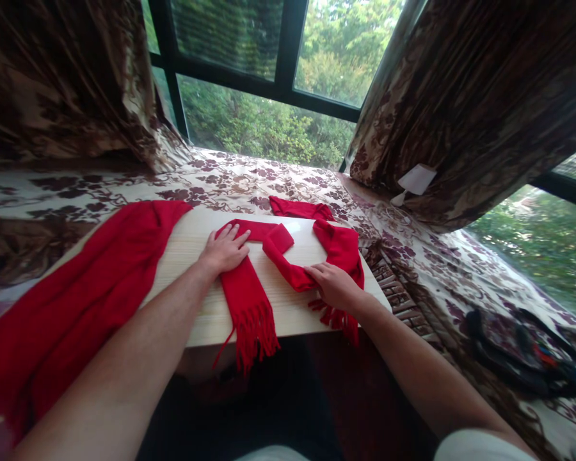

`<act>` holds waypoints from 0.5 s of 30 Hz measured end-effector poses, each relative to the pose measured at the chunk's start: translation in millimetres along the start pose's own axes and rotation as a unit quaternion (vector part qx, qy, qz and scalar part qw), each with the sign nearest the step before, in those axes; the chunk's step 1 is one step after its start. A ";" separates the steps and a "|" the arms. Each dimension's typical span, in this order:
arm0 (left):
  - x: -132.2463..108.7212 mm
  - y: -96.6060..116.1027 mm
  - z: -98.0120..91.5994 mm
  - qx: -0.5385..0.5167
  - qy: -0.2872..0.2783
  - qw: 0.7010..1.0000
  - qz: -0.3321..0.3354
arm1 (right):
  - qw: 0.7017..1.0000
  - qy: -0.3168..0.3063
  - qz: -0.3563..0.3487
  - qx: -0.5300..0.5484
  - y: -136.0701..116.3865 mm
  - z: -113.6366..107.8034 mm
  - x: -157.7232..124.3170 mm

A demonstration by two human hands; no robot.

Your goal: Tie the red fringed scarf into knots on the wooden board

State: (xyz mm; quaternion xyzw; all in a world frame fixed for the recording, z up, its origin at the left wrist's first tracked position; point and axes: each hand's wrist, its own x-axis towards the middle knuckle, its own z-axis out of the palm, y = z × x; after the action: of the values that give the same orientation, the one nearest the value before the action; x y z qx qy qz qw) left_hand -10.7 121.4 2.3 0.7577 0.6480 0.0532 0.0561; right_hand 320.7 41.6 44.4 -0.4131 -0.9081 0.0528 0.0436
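A red scarf (246, 288) with fringed ends lies in bends across a pale wooden tabletop (288, 320). One fringed end hangs over the near edge. My left hand (227, 250) rests flat on the scarf's left bend, fingers spread. At the right, my right hand (338, 285) has its fingers closed on a folded stretch of the scarf; the thumb is mostly hidden. A second fringe shows beneath that hand, close to the table's right corner.
More red cloth (91, 288) drapes over the table's left side. Another red piece (300, 208) lies beyond the far edge, on a floral-covered ledge (230, 176). A small white lamp (416, 179) stands by the right curtain (441, 96). Black straps (509, 358) lie at right.
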 end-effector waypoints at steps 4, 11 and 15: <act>-0.7 0.5 -1.0 0.003 0.000 1.000 -0.001 | 0.991 0.030 0.111 0.072 5.0 -11.2 6.7; -1.5 0.4 -2.6 0.006 -0.004 1.000 0.000 | 0.895 0.016 0.143 0.421 5.1 -82.5 26.3; -1.7 0.0 -2.7 0.003 -0.004 1.000 0.002 | 0.822 -0.013 0.204 0.531 -16.9 -111.8 38.1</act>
State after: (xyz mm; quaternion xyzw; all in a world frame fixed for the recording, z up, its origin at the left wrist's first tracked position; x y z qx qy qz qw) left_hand -11.4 119.8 4.9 0.7593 0.6465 0.0477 0.0563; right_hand 296.9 66.0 158.7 -0.5014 -0.6345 0.5401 0.2331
